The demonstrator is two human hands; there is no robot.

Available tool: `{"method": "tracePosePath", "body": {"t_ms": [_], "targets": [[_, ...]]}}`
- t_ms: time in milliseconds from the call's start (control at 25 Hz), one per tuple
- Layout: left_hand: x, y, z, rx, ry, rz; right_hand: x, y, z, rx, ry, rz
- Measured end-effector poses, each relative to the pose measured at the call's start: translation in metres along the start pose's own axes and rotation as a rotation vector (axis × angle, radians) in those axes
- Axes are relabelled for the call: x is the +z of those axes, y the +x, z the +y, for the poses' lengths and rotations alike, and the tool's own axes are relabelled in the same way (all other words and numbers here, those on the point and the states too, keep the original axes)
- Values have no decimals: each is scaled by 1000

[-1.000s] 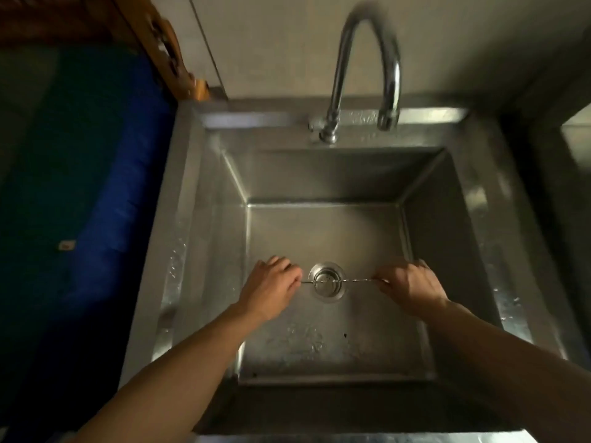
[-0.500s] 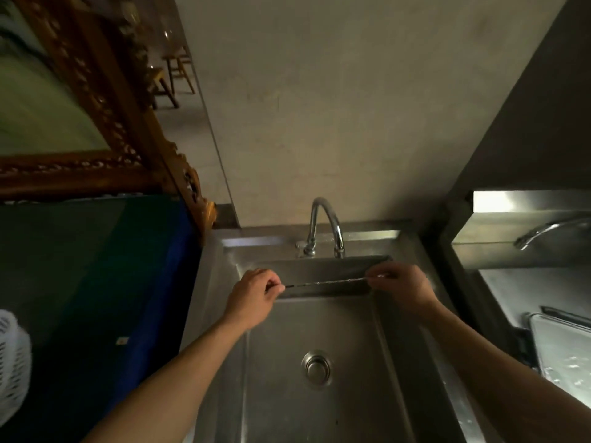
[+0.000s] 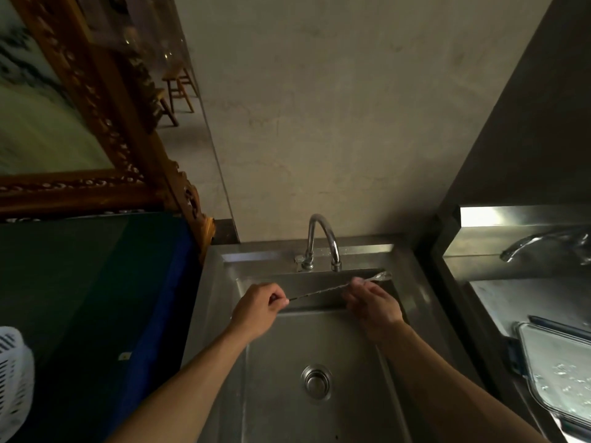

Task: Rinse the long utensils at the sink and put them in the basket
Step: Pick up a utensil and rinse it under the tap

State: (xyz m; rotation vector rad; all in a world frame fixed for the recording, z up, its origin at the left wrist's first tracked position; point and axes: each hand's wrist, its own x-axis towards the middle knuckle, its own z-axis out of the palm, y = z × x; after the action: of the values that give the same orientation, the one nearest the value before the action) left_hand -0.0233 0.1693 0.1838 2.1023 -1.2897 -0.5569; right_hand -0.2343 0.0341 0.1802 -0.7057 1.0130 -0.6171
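Hands are both over the far end of the stainless steel sink (image 3: 220, 302), stretching a long thin twisted metal bar spoon (image 3: 323, 290) between them. Left hand (image 3: 257, 310) pinches the handle tip, right hand (image 3: 374, 306) curls round the shaft near the bowl, which pokes out past it just below the curved chrome tap (image 3: 321, 241). White slotted plastic basket (image 3: 12, 378) sits way off at the near left edge.

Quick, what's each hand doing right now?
Left hand: pinches one end of the long spoon.
Right hand: holds it near the bowl end.
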Motion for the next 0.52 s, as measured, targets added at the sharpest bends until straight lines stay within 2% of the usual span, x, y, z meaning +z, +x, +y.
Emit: {"method": "tracePosePath", "body": {"t_ms": [320, 520], "targets": [[2, 3, -25, -20, -5, -67, -3, 23, 28, 44, -65, 79], [11, 11, -38, -103, 4, -148, 2, 39, 30, 54, -65, 123]]}}
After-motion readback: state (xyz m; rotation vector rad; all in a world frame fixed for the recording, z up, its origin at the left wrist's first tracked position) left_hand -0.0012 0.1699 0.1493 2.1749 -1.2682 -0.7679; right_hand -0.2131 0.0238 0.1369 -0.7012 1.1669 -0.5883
